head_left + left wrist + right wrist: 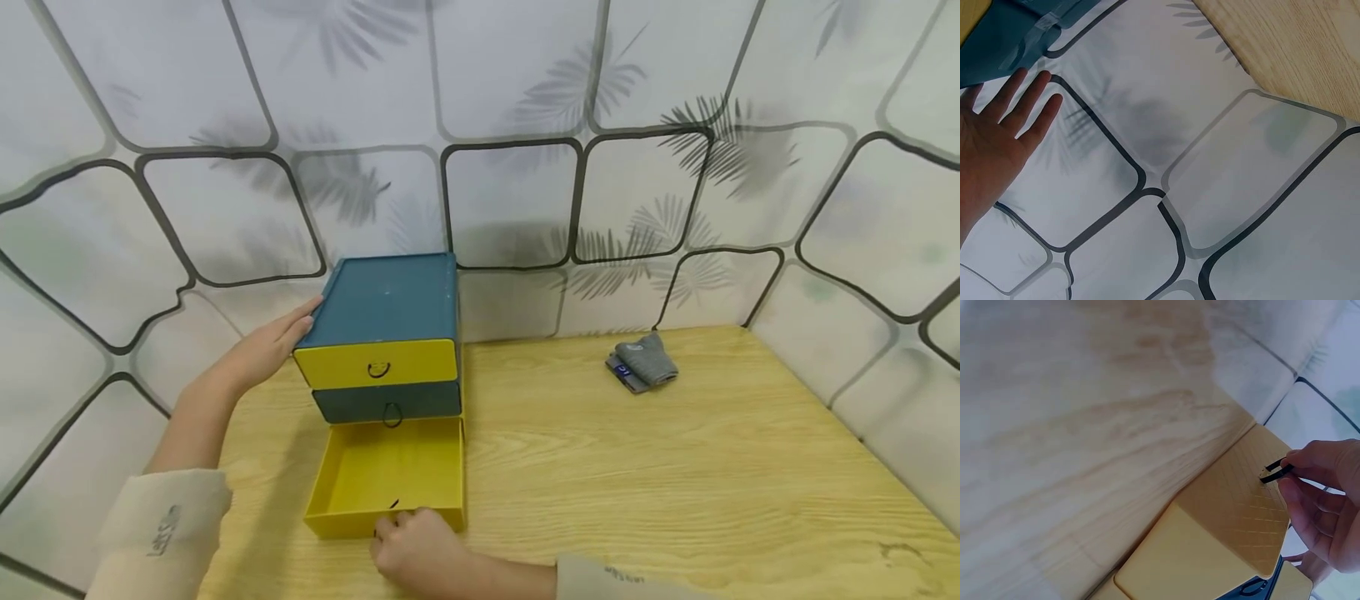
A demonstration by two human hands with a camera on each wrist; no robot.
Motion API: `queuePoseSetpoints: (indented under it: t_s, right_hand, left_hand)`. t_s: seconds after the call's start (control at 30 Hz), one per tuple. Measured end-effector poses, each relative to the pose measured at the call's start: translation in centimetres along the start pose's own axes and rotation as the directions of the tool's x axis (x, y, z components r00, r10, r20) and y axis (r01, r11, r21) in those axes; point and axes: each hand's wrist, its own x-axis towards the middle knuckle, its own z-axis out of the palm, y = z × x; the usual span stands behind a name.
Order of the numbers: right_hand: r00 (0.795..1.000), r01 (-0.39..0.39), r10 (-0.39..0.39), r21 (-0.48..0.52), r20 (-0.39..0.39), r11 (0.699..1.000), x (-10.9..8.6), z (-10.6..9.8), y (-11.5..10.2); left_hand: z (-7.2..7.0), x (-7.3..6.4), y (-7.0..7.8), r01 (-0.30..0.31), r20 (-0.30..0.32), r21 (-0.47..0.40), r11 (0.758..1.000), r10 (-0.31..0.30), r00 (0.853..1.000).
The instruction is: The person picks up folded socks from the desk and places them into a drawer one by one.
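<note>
A small three-drawer box with a blue top (386, 300) stands on the table, its yellow bottom drawer (397, 467) pulled far out and bare inside. At that drawer's front is my right hand (420, 546); in the right wrist view its thumb and fingers pinch a black loop handle (1275, 472). My left hand (262, 346) rests with straight fingers against the upper left side of the box. The yellow top drawer (375, 364) and the blue middle drawer (386, 402) are closed, each with a dark loop handle.
A folded grey sock-like cloth (643, 362) with a blue label lies to the right on the wooden table (675, 483). Patterned white curtain-like sheets (510, 200) enclose the table behind and at both sides.
</note>
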Motion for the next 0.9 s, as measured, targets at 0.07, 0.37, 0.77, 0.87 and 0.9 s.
queuePoseSetpoints:
  t_s: [0.07, 0.37, 0.77, 0.87, 0.9]
  right_hand:
    - [1.0, 0.006, -0.007, 0.034, 0.004, 0.999, -0.03, -0.15, -0.14]
    - [0.999, -0.005, 0.013, 0.162, -0.051, 0.987, -0.27, -0.15, -0.31]
    - [0.999, 0.003, 0.001, 0.126, -0.032, 0.992, -0.43, -0.43, -0.69]
    - [1.0, -0.005, 0.001, 0.131, 0.028, 0.991, -0.44, -0.74, -0.83]
    - [0.999, -0.007, 0.0, 0.133, 0.053, 0.991, -0.43, -0.92, -0.86]
  left_hand:
    - [0.03, -0.12, -0.09, -0.005, 0.0, 0.005, 1.0, 0.005, 1.0]
    - [0.12, -0.21, -0.11, -0.014, -0.006, 0.014, 1.0, 0.014, 1.0]
    - [0.11, -0.1, -0.13, -0.032, -0.009, 0.017, 0.999, 0.032, 0.999]
    - [0.12, -0.04, -0.18, -0.033, -0.008, 0.015, 0.999, 0.033, 0.999]
    - [0.11, -0.03, -0.18, -0.034, -0.008, 0.014, 0.999, 0.034, 0.999]
